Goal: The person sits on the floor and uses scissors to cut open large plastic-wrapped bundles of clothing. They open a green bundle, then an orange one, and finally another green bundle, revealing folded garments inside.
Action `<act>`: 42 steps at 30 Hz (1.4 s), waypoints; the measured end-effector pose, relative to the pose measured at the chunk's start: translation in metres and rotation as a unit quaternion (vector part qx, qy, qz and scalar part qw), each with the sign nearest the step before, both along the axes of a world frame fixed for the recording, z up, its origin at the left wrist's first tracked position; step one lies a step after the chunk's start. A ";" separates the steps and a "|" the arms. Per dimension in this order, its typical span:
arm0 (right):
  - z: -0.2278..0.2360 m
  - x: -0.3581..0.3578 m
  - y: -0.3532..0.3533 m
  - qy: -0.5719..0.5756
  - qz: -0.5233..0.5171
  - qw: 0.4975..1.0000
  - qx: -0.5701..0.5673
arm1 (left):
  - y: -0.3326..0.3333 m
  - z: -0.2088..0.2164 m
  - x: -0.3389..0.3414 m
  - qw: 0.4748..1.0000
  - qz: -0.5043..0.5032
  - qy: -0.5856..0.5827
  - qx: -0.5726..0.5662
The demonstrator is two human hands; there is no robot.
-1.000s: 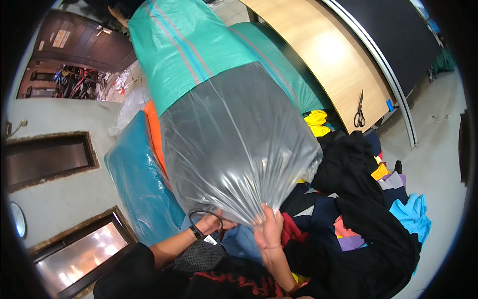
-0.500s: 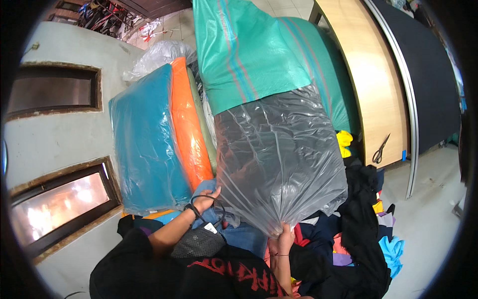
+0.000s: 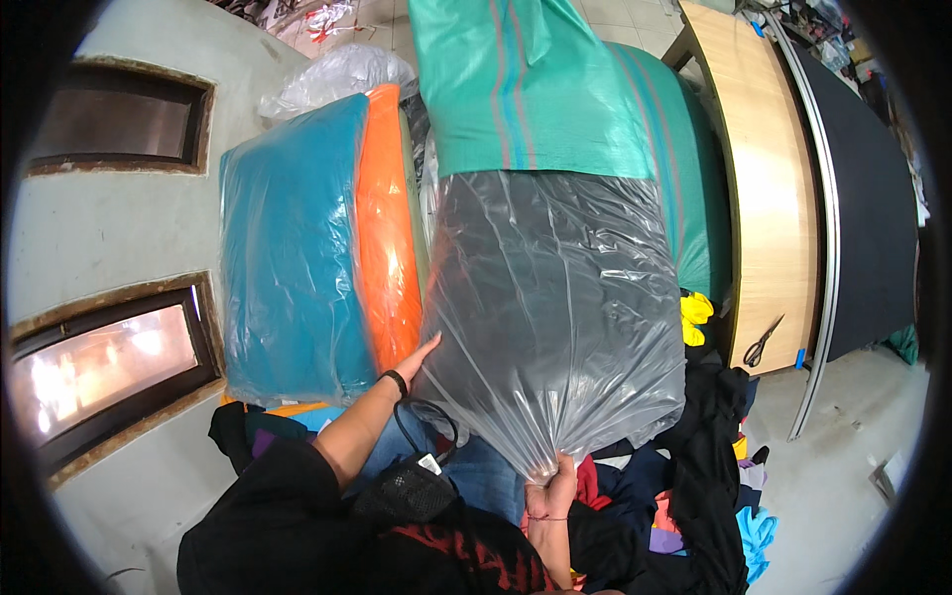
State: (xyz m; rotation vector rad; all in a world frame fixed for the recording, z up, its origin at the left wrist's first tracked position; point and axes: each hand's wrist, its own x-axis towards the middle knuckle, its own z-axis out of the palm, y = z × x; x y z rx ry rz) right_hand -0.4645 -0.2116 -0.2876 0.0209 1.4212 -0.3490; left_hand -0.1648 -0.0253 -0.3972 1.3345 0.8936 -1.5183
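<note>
A large clear plastic bag (image 3: 555,297) full of dark folded fabric lies in front of me, its near end drawn together into a bunched neck. My right hand (image 3: 555,482) is closed round that neck. With fingers stretched out, my left hand (image 3: 420,363) rests against the bag's lower left side. The far end of the bag is hidden under a green woven sack (image 3: 555,109) with pink and blue stripes.
Teal (image 3: 293,248) and orange (image 3: 387,228) wrapped bundles stand left, near the wall. Behind the bag is another green sack (image 3: 694,178). Scissors (image 3: 762,341) lie on a wooden board (image 3: 778,198) at right. Mixed clothes (image 3: 699,436) are heaped around me.
My left hand has slid forward to lie against the bag's side. My right hand keeps its grip on the bunched neck. The whole view has shifted slightly.
</note>
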 end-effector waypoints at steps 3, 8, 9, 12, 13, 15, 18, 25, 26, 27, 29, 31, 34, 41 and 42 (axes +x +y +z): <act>-0.003 0.002 -0.010 -0.017 0.023 0.998 -0.057 | 0.004 -0.007 -0.018 0.985 -0.127 -0.093 0.065; -0.001 -0.016 -0.039 0.027 0.031 0.997 -0.072 | 0.014 -0.014 -0.048 0.973 -0.116 -0.186 0.077; -0.002 -0.018 -0.040 -0.007 0.041 0.996 -0.084 | 0.017 -0.017 -0.050 0.963 -0.146 -0.204 0.095; -0.008 -0.018 -0.035 0.022 0.066 0.996 -0.056 | 0.023 -0.028 -0.053 0.940 -0.193 -0.258 0.113; -0.011 -0.018 -0.033 0.034 0.063 0.996 -0.046 | 0.025 -0.033 -0.056 0.933 -0.196 -0.281 0.108; -0.023 -0.017 -0.029 0.033 0.054 0.997 -0.038 | 0.028 -0.042 -0.060 0.928 -0.194 -0.300 0.102; -0.040 -0.029 -0.031 0.047 0.049 0.997 -0.025 | 0.035 -0.052 -0.073 0.946 -0.168 -0.259 0.100; -0.063 -0.059 -0.054 0.343 0.334 0.861 -0.174 | 0.048 -0.075 -0.084 0.929 -0.178 -0.304 0.113; -0.066 -0.053 -0.065 0.403 0.435 0.738 -0.323 | 0.050 -0.078 -0.086 0.942 -0.172 -0.263 0.120; -0.065 -0.046 -0.081 0.408 0.514 0.594 -0.466 | 0.053 -0.082 -0.086 0.952 -0.151 -0.241 0.112; -0.083 -0.010 -0.114 0.310 0.576 0.520 -0.550 | 0.054 -0.093 -0.085 0.975 -0.099 -0.174 0.099; -0.117 0.044 -0.126 0.176 0.622 0.540 -0.539 | 0.058 -0.099 -0.085 0.974 -0.123 -0.168 0.088; -0.186 0.140 -0.117 0.115 0.689 0.422 -0.579 | 0.063 -0.100 -0.086 0.975 -0.131 -0.143 0.113; -0.228 0.167 -0.071 0.075 0.832 0.250 -0.490 | 0.066 -0.128 -0.093 0.985 -0.043 -0.097 0.133; -0.232 0.165 -0.068 0.048 0.852 0.257 -0.454 | 0.066 -0.136 -0.098 0.985 -0.019 -0.085 0.150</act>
